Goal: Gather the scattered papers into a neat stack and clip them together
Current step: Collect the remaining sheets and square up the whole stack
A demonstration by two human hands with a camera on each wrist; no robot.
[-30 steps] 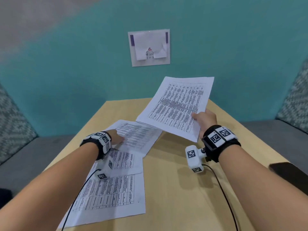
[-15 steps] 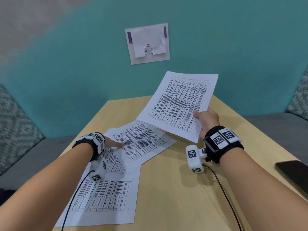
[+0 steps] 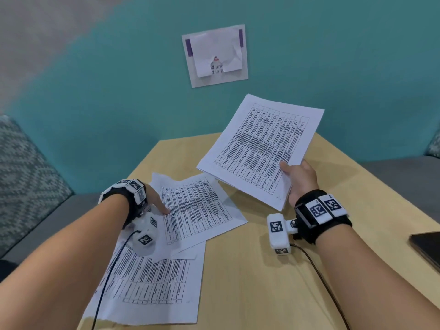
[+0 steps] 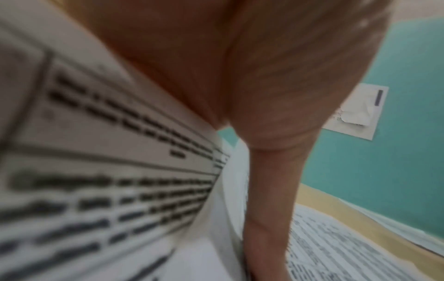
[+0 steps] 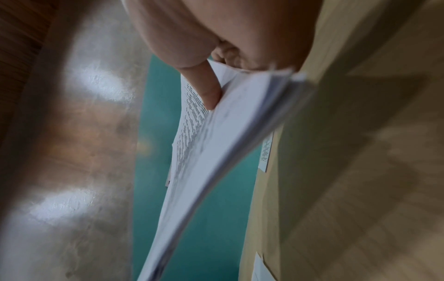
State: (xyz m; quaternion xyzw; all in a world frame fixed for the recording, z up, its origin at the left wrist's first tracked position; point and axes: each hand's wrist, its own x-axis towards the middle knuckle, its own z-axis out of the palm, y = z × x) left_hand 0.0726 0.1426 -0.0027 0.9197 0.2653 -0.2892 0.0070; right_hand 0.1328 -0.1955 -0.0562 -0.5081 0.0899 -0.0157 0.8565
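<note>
Printed table sheets lie scattered on a light wooden table (image 3: pixel 250 282). My right hand (image 3: pixel 295 172) holds a bundle of sheets (image 3: pixel 259 148) raised above the table's far right, with the thumb on top. The right wrist view shows the thumb (image 5: pixel 206 89) pinching the bundle (image 5: pixel 216 152) against the fingers below. My left hand (image 3: pixel 164 209) grips the left edge of a skewed sheet (image 3: pixel 197 208), thumb (image 4: pixel 266 209) on top and fingers hidden. This sheet overlaps a half-hidden one (image 3: pixel 188 254) and a nearer sheet (image 3: pixel 152 282). No clip is in view.
A dark phone (image 3: pixel 426 246) lies at the table's right edge. A taped notice (image 3: pixel 214 55) hangs on the teal wall behind. Grey seats with patterned cushions (image 3: pixel 23 175) flank the table. Cables run from both wrist cameras along my arms.
The skewed sheet has swung rightward under my left hand and now overlaps the lower sheets more. My right hand has kept its hold and drifted slightly right with the bundle.
</note>
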